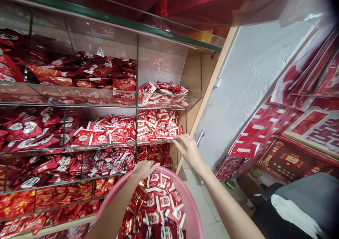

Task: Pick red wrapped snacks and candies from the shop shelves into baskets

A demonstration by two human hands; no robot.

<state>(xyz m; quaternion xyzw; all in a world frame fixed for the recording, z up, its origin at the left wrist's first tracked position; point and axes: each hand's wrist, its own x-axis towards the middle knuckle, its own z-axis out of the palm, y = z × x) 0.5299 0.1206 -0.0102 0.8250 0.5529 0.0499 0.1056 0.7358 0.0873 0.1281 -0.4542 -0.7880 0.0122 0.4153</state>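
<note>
My left hand (143, 169) grips the far rim of a pink plastic basin (188, 200) that holds several red-and-white packets (161, 200). My right hand (188, 150) reaches forward, fingers spread, to the front glass edge of a shelf compartment heaped with small red-and-white packets (156, 125). Its fingertips touch or nearly touch that edge, and nothing shows in its grasp.
Glass shelves (106, 101) with glass dividers hold piles of red packets on several levels. A wooden shelf side (209, 87) stands right of them, then a white wall (246, 80). Red decorations (291, 133) lean at the right. A dark seat with white cloth (299, 203) sits at lower right.
</note>
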